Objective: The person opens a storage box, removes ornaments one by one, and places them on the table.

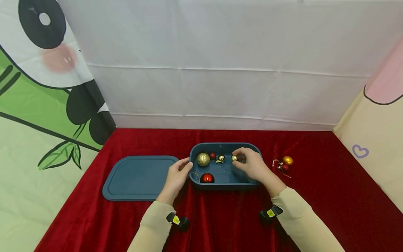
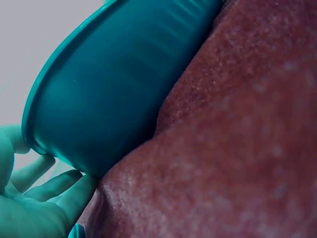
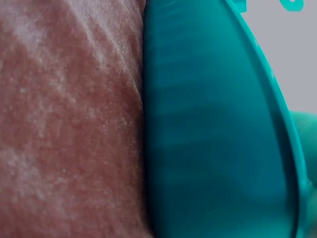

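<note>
A blue rectangular box (image 1: 226,187) stands on the red cloth. My left hand (image 1: 176,176) grips its left end, thumb at the rim and fingers against the outer wall, as the left wrist view also shows. Inside the box, my right hand (image 1: 252,166) pinches a small gold Christmas bauble (image 1: 234,158) between thumb and fingers. Left of it lie a glittery gold bauble (image 1: 203,159), a small red bauble (image 1: 212,156), a small shiny gold bauble (image 1: 221,158) and a larger red bauble (image 1: 207,178). In the right wrist view the box wall (image 3: 213,124) hides most of the hand.
A blue lid (image 1: 138,178) lies flat left of the box. To the right, a gold bauble (image 1: 288,160) and a red bauble (image 1: 285,167) lie in a small cluster with strings. A white cloth wall (image 1: 220,91) rises behind the table.
</note>
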`<state>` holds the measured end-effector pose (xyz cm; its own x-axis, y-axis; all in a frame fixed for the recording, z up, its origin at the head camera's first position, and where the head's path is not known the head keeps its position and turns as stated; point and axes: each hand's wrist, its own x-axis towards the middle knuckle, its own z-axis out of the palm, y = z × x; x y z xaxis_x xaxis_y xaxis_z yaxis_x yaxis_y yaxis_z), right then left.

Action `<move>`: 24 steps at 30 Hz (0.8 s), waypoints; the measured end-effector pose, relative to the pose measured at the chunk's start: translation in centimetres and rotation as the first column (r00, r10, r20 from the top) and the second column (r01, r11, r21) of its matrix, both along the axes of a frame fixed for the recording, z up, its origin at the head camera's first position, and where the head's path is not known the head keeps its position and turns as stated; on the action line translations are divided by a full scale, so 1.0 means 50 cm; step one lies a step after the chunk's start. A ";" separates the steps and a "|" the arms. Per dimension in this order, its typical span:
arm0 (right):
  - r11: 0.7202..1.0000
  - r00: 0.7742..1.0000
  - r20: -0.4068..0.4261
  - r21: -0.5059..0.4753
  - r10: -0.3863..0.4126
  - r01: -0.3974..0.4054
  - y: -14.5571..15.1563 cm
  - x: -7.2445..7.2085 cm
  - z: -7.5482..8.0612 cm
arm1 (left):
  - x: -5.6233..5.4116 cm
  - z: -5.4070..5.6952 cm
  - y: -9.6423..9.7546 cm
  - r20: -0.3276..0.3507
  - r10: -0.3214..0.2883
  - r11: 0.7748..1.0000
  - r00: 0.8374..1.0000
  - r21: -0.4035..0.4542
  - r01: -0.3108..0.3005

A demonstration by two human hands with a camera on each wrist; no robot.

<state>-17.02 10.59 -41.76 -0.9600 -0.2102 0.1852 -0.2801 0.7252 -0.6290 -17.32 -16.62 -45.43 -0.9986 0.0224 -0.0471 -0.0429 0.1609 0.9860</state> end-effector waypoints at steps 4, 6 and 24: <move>1.000 1.000 -0.015 -0.021 -0.009 0.009 0.002 0.010 0.001 | 0.010 0.019 0.002 0.006 -0.012 1.000 1.000 0.003 0.012; 0.999 1.000 -0.024 -0.035 -0.017 0.016 0.003 0.015 0.001 | 0.011 0.019 0.002 0.007 -0.014 1.000 1.000 0.001 0.014; 0.981 0.993 -0.079 -0.178 -0.092 0.077 0.032 0.046 0.003 | -0.001 -0.002 0.000 -0.001 0.003 1.000 1.000 0.003 -0.003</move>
